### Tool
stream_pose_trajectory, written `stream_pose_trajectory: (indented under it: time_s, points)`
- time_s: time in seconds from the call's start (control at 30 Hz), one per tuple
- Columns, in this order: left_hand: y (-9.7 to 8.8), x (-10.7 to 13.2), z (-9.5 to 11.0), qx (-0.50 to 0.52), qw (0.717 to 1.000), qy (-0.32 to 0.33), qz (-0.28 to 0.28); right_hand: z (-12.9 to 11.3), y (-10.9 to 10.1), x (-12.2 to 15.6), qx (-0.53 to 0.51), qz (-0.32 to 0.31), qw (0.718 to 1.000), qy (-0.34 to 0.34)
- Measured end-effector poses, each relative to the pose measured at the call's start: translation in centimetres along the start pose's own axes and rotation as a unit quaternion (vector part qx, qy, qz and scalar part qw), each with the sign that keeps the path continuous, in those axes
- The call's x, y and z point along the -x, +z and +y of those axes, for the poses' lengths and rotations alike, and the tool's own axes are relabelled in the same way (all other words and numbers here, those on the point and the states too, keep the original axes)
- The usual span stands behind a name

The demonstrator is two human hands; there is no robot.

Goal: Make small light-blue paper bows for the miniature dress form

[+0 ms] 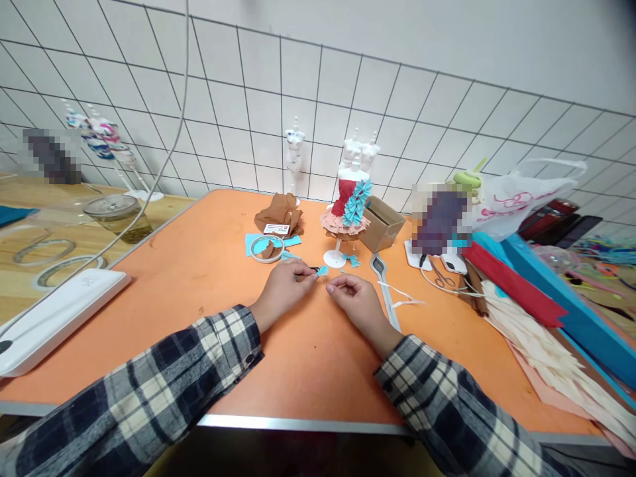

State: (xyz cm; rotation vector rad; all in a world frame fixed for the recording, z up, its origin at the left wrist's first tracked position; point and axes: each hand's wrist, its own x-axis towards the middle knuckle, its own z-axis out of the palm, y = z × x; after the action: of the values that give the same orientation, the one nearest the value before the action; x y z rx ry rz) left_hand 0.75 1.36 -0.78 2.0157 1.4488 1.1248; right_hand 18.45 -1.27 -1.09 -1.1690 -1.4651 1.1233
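Left hand (283,289) pinches a small teal scrap (322,270) over the orange table (199,265). Right hand (354,296) is clenched just beside it. This looks like fine folding, which calls for steady fingertips.

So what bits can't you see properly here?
Head view:
- Turquoise scrap pinched by the left hand: too small to tell its shape, partly under the fingers.
- Right hand: curled fingers hide whatever it may hold.
- Left patch and right patch: pixelated.
- Paper stack: cut off by the right edge.
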Motion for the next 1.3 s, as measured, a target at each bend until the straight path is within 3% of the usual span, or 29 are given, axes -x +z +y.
stream_pose_trajectory:
  time_s: [0.13,0.23,0.5,0.6,0.7,0.8,0.87,0.93,1.0,1.1,1.3]
  points:
    - [0.3,0.4,0.8,0.016,0.999,0.005,0.033,0.2,0.1,0.1,-0.150,-0.042,0.982,0.104]
    - [0.4,0.6,1.0,0.020,0.999,0.009,0.032,0.1,-0.1,0.1,-0.212,-0.056,0.966,0.136]
    - [-0.8,0.0,0.4,0.070,0.996,0.000,0.061,0.0,-0.8,-0.2,-0.204,-0.035,0.969,0.133]
    - [-1.3,-0.3,0.0,0.092,0.993,-0.014,0.070,0.0,-1.6,-0.5,-0.200,0.050,0.974,0.089]
    - [-1.4,-0.4,-0.3,0.136,0.987,-0.050,0.070,0.2,-2.7,-1.0,-0.251,0.153,0.955,0.034]
    - [-1.2,-0.5,-0.6,0.251,0.960,-0.115,0.051,0.4,-3.7,-1.5,-0.332,0.130,0.932,0.061]
    - [-1.2,-0.6,-0.9,0.359,0.920,-0.156,0.032,0.5,-4.1,-1.7,-0.352,0.088,0.927,0.091]
    - [-1.2,-0.8,-1.1,0.442,0.879,-0.179,0.018,0.7,-4.2,-1.7,-0.325,0.073,0.939,0.089]
    - [-1.3,-0.9,-1.2,0.465,0.866,-0.183,0.012,0.9,-4.2,-1.8,-0.254,0.103,0.960,0.050]
    - [-1.2,-0.8,-1.3,0.428,0.888,-0.168,0.000,1.2,-4.1,-2.8,-0.126,0.169,0.977,-0.016]
    - [-0.7,-0.6,-1.6,0.372,0.919,-0.129,-0.035,1.3,-3.5,-6.2,-0.028,0.184,0.982,-0.045]
